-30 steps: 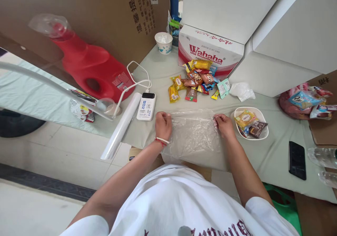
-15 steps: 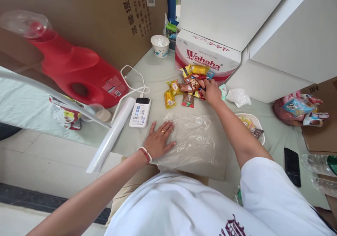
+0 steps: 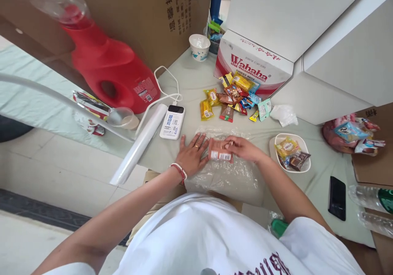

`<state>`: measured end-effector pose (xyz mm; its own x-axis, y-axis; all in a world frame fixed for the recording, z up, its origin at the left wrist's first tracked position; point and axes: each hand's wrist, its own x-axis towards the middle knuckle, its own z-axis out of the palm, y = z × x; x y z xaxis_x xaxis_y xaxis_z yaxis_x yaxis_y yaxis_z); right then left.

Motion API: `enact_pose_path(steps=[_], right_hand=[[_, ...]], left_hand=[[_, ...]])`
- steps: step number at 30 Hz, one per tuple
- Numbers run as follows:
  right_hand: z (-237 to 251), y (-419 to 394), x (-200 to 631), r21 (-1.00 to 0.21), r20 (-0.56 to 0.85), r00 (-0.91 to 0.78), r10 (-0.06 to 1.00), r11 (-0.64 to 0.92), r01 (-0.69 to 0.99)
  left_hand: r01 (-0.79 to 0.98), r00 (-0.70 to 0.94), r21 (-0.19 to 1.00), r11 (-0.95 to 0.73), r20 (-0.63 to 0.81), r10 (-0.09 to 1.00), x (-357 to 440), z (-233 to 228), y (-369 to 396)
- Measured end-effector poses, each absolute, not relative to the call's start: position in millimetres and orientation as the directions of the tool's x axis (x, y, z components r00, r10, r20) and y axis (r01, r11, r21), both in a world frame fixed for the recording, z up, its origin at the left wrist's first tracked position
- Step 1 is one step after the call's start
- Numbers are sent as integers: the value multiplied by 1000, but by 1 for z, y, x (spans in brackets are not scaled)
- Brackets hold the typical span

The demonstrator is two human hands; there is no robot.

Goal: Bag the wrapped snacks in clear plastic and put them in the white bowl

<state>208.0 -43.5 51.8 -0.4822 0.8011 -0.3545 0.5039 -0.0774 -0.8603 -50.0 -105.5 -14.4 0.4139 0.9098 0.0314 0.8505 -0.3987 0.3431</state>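
My left hand lies flat with fingers spread on the left part of a clear plastic sheet. In my right hand, pinched between thumb and fingers, is a brown snack packet with a white barcode label. The packet is over the sheet, close to my left fingertips. Beyond it lies a pile of small wrapped snacks, yellow, brown, red and blue, against the Wahaba carton. A white bowl with several wrapped snacks stands right of my right forearm.
A white power bank with a cable and a roll of plastic film lie at left, near a red jug. Behind stands a paper cup. At right are a crumpled white bag, a phone and plastic bottles.
My right hand has come back from the snack pile to the plastic sheet with a brown packet. My left hand stays flat on the sheet. The camera view has shifted slightly.
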Motion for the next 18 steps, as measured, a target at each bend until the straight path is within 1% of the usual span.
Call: enact_pose_path(steps=[1,3,6,9,11,14,15,17,18], right_hand=[[41,-48,206,-841,-401,-484,778,-103,531],[24,-53,208,-801,-450,-436,779,-136,583],[17,-55,215,-787,-447,-416,792,-127,603],[23,-57,216,-768,-442,-413,796,-98,633],[28,-59,215,-701,-426,-350,834,-60,711],[34,-62,220,-525,-373,-213,903,-16,851],[37,-60,224,-491,-363,-184,913,-19,871],[41,-49,236,-477,-329,-116,937,-59,877],[42,-39,242,-472,-293,-53,955,-97,876]], left_hand=[[846,418,349,-403,34,908,-52,-15,-105],[835,429,365,-412,36,902,-57,-17,-102],[821,452,377,-429,29,891,-69,-20,-99],[811,491,350,-468,27,871,-82,-23,-98],[800,522,329,-502,31,852,-88,-23,-100],[784,548,321,-532,43,835,-94,-24,-103],[777,553,326,-538,54,831,-96,-24,-105],[761,558,343,-551,88,825,-98,-24,-108],[755,555,351,-554,109,825,-100,-24,-110]])
